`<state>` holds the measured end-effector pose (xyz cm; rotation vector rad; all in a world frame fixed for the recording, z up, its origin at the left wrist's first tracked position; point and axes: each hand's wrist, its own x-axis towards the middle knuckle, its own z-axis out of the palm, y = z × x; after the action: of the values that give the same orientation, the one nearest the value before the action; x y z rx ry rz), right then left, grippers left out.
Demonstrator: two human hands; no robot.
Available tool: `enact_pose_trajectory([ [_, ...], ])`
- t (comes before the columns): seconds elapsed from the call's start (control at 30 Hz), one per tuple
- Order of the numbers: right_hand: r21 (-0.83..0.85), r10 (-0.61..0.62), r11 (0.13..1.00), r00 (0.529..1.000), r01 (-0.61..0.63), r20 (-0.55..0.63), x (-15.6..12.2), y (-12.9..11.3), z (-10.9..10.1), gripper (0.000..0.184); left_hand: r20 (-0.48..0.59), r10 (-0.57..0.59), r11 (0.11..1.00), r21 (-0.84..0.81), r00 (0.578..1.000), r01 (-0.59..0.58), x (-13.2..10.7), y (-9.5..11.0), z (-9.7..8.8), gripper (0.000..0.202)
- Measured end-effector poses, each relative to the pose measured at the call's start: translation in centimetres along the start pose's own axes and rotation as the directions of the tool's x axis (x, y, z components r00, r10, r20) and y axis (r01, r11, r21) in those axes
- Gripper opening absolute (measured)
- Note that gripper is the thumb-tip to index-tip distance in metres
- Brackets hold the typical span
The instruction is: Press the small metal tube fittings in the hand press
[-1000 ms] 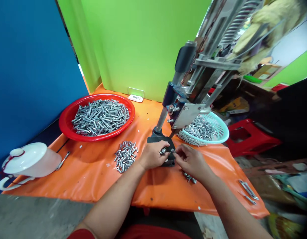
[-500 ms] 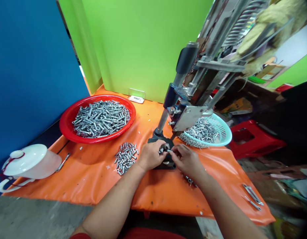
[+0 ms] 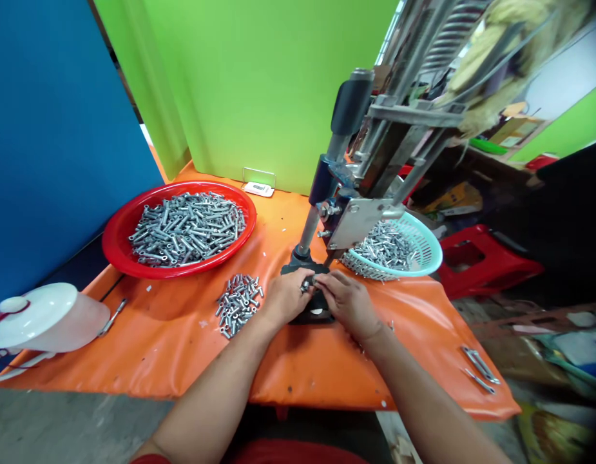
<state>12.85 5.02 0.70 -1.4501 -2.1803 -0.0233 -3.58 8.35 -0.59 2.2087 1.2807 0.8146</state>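
Both hands work close together over the dark base [image 3: 310,316] of an upright lever press [image 3: 355,222]. My left hand [image 3: 288,296] is closed on small metal sleeves [image 3: 306,285], which peek out between thumb and fingers. With fingertips pinched together at the same spot, my right hand [image 3: 348,301] almost touches the left; what it holds is mostly hidden by the fingers. Left of the left hand lies a loose heap of short metal sleeves [image 3: 238,303]. A few small parts are partly covered by my right forearm.
A red basin [image 3: 109,248] of long metal bolts stands at the back left. Behind the press, a pale blue basket [image 3: 430,254] holds more metal parts. Wrenches [image 3: 480,366] lie at the right edge; a white lidded pot [image 3: 80,316] stands at the left. A red stool [image 3: 491,264] is beyond the table.
The right hand's fingertips have come closer to the left hand, and the piece visible between them is now mostly covered. The whole view has shifted slightly.
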Motion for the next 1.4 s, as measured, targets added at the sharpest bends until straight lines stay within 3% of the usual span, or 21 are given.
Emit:
enact_pose_trajectory([
  [0.07,0.134,0.065,0.989,0.998,-0.063,-0.009,-0.1,0.7,-0.3,0.022,-0.017,0.0,1.0,0.014,1.0,0.001,0.0,0.2,0.0,0.031],
  [0.13,0.208,0.206,0.956,0.978,-0.209,0.036,-1.0,1.9,-1.5,0.029,-0.049,-0.007,1.0,0.028,0.999,0.008,-0.1,0.4,0.1,0.03],
  [0.2,0.16,0.364,0.912,0.926,-0.377,0.105,-2.9,3.6,-3.6,0.031,-0.084,-0.019,0.999,0.035,0.996,0.022,-0.1,0.5,0.2,0.028],
  [0.27,0.066,0.427,0.893,0.885,-0.445,0.185,-5.5,5.5,-6.0,0.025,-0.105,-0.024,0.999,0.032,0.994,0.027,-0.1,0.6,0.4,0.028],
  [0.37,0.026,0.325,0.935,0.887,-0.352,0.33,-9.8,7.6,-8.6,0.025,-0.112,-0.026,0.999,0.024,0.993,0.029,-0.1,0.6,0.5,0.028],
  [0.43,0.01,0.269,0.956,0.89,-0.293,0.369,-11.9,8.3,-9.1,0.031,-0.116,-0.033,0.999,0.014,0.993,0.035,-0.2,0.7,0.5,0.028],
  [0.63,-0.011,0.218,0.975,0.933,-0.224,0.288,-14.0,8.3,-8.0,0.025,-0.123,0.01,0.984,-0.174,0.992,-0.031,-0.2,1.2,0.6,0.028],
  [0.73,0.037,0.247,0.964,0.935,-0.264,0.255,-13.6,8.1,-7.7,0.021,-0.136,0.009,0.954,-0.295,0.991,-0.049,0.0,1.2,1.1,0.019],
  [0.8,0.125,0.343,0.923,0.925,-0.364,0.163,-12.8,7.6,-7.3,0.021,-0.152,-0.035,0.938,-0.347,0.988,-0.02,0.1,1.2,1.4,0.015],
  [0.87,0.275,0.467,0.839,0.881,-0.47,0.079,-11.4,6.8,-6.6,0.027,-0.154,-0.087,0.921,-0.388,0.984,0.021,0.2,1.1,1.7,0.012],
  [0.93,0.447,0.554,0.727,0.83,-0.521,0.067,-9.3,5.5,-5.6,0.033,-0.144,-0.131,0.906,-0.42,0.981,0.059,0.3,1.0,1.8,0.01],
  [1.0,0.609,0.563,0.622,0.822,-0.493,0.09,-6.7,3.7,-4.5,0.031,-0.132,-0.157,0.894,-0.441,0.979,0.084,0.3,1.0,1.9,0.009],
  [1.1,0.777,0.488,0.517,0.869,-0.36,0.078,-2.8,1.1,-3.2,0.028,-0.126,-0.172,0.888,-0.45,0.977,0.099,0.4,0.9,1.9,0.01],
  [1.27,0.815,0.448,0.485,0.89,-0.318,0.081,1.2,-0.6,-2.0,0.036,-0.13,-0.172,0.889,-0.448,0.977,0.097,0.4,0.9,1.9,0.013],
  [1.4,0.745,0.457,0.563,0.886,-0.357,0.08,2.2,-0.1,-1.7,0.037,-0.126,-0.186,0.896,-0.429,0.975,0.115,0.4,0.8,1.9,0.013],
])
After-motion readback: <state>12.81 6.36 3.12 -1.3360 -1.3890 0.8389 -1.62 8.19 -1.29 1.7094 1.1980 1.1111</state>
